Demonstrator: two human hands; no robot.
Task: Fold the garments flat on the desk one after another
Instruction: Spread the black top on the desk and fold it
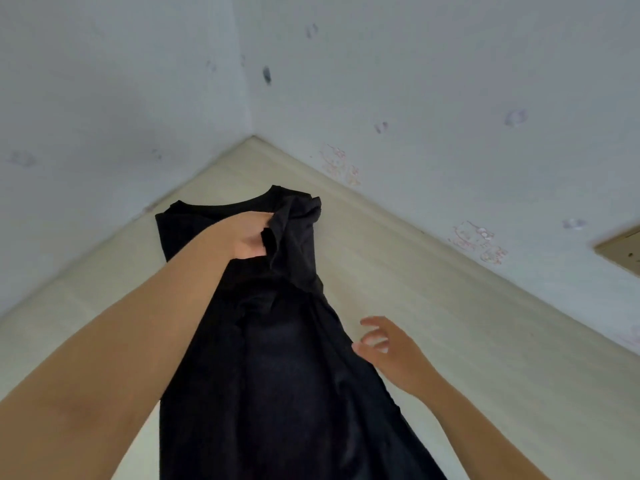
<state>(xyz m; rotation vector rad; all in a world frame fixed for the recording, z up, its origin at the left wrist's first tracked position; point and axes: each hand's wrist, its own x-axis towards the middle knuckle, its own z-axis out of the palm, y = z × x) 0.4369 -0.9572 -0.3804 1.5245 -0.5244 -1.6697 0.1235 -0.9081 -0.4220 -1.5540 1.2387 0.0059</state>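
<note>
A soft black knit garment (277, 358) lies lengthwise on the pale wood-grain desk (433, 289), and the step in hand looks like the first side fold. The left hand (247, 237) grips a bunched, limp shoulder flap. The right hand (384, 348) hovers empty at the cloth's edge, fingers loosely spread; next that flap needs laying flat and smoothing.
</note>
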